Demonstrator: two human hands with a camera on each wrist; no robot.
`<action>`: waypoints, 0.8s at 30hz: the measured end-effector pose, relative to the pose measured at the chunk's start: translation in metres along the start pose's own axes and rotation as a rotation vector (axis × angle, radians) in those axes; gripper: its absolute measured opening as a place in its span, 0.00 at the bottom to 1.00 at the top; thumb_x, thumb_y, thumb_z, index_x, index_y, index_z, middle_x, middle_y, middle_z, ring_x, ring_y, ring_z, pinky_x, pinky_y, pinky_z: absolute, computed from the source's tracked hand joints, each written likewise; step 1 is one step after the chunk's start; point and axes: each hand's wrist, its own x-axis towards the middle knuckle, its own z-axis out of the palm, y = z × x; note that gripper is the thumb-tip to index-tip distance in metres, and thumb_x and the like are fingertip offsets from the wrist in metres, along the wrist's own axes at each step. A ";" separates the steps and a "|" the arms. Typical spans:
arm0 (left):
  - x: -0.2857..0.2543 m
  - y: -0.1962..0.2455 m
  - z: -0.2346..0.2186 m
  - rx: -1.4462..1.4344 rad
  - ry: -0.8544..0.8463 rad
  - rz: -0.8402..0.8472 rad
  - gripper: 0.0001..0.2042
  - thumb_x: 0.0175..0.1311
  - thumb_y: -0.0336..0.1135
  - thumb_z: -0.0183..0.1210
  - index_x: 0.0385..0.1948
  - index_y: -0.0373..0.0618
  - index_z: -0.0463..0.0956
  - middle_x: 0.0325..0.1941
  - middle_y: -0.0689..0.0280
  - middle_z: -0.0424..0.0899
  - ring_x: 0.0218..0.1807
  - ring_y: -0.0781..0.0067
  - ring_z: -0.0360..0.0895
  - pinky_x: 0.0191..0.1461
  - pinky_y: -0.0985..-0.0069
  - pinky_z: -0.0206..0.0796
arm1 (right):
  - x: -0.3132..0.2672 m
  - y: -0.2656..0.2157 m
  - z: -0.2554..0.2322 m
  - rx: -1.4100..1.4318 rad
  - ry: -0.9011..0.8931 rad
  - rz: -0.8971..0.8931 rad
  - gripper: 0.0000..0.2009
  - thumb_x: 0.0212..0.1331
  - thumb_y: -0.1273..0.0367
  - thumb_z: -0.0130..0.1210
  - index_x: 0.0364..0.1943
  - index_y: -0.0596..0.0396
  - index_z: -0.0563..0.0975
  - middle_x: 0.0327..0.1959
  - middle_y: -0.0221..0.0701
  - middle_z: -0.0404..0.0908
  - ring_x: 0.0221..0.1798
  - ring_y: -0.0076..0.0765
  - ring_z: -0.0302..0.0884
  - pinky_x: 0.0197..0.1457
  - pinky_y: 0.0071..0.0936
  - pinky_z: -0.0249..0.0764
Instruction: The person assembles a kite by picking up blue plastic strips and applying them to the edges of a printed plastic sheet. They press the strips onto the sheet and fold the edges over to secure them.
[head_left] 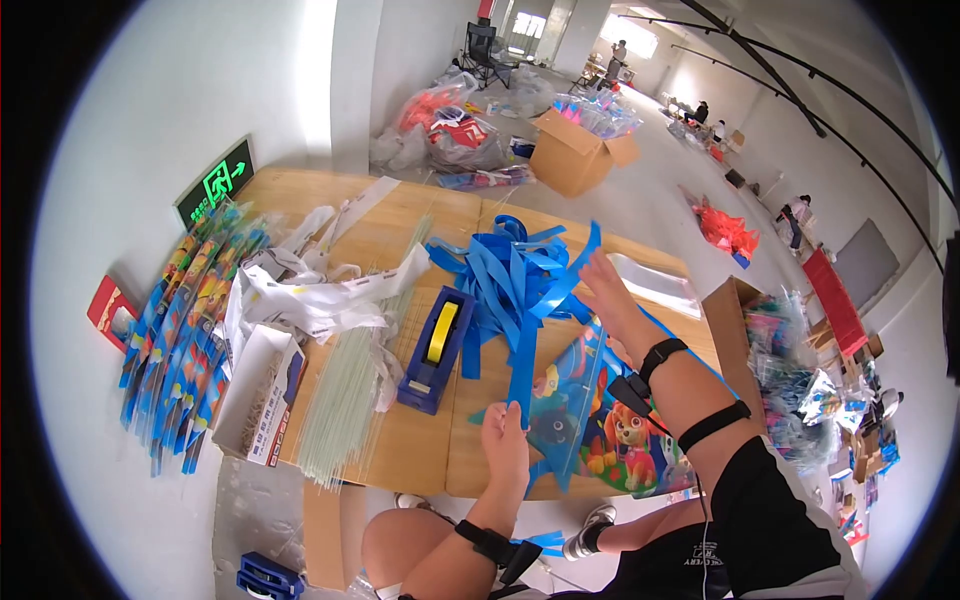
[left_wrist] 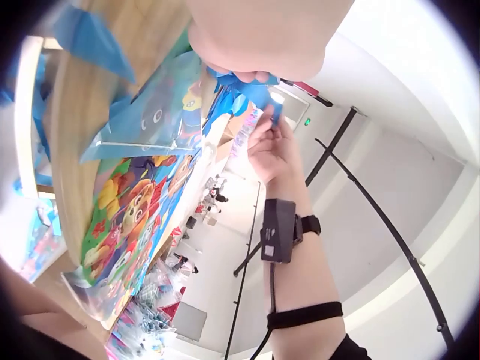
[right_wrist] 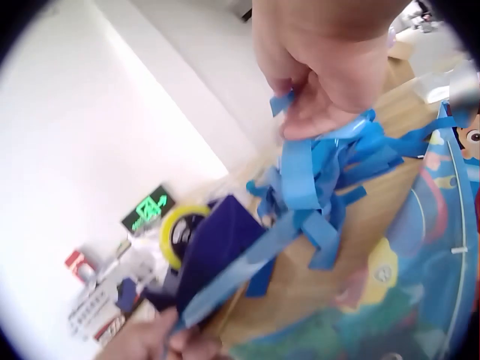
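Near the table's front edge my left hand (head_left: 506,450) pinches the lower part of a long blue plastic strip (head_left: 524,360). My right hand (head_left: 612,292), raised over the far side of the table, pinches a blue strip between thumb and fingers; a short end sticks out past them in the right wrist view. Between the hands the strip runs over a tangled pile of blue strips (head_left: 492,268). Beneath my right forearm lies a clear-and-printed plastic sheet (head_left: 632,440) with cartoon dogs. A dark blue tape dispenser (head_left: 420,388) with yellow tape stands left of the pile.
A bundle of thin pale rods (head_left: 345,430) and crumpled white strips (head_left: 310,300) lie to the left. An open white box (head_left: 275,400) and rolled printed sheets (head_left: 175,370) are beyond them. Cardboard boxes (head_left: 570,155) and filled plastic bags stand on the floor.
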 end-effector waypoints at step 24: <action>-0.014 -0.018 0.005 0.181 -0.444 -0.156 0.18 0.77 0.50 0.47 0.46 0.45 0.79 0.39 0.67 0.84 0.35 0.83 0.73 0.40 0.81 0.62 | -0.087 -0.119 0.025 -0.353 -0.422 0.151 0.13 0.70 0.64 0.54 0.49 0.56 0.79 0.39 0.26 0.83 0.42 0.20 0.78 0.46 0.23 0.76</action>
